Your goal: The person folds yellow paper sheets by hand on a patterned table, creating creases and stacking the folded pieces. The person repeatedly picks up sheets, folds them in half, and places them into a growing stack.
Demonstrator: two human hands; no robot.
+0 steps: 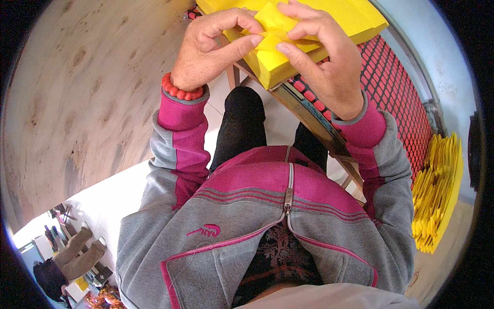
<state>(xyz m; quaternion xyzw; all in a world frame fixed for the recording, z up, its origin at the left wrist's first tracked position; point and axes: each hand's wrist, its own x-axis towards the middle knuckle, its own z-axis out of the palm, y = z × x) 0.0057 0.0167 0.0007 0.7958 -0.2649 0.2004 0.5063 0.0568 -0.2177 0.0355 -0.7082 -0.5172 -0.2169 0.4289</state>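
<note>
My left hand (203, 54) and my right hand (332, 59) meet at the top of the view, over a folded piece of thin yellow sheet (271, 37). Thumb and fingers of the left hand pinch its left side. On the other side, the right thumb and forefinger are closed on it as well. Whether the sheet is paper or cloth I cannot tell. Beneath it lies a flat, thick yellow stack or block (355, 20), its corner jutting toward me. A red bead bracelet (181, 92) circles my left wrist.
Under the yellow block stands a wooden-framed table (301, 114) with a red-and-black patterned cover (393, 77). Several yellow folded pieces (437, 193) stand bunched at the right. A large wooden board (87, 92) fills the left. Another person's legs (82, 252) show at lower left.
</note>
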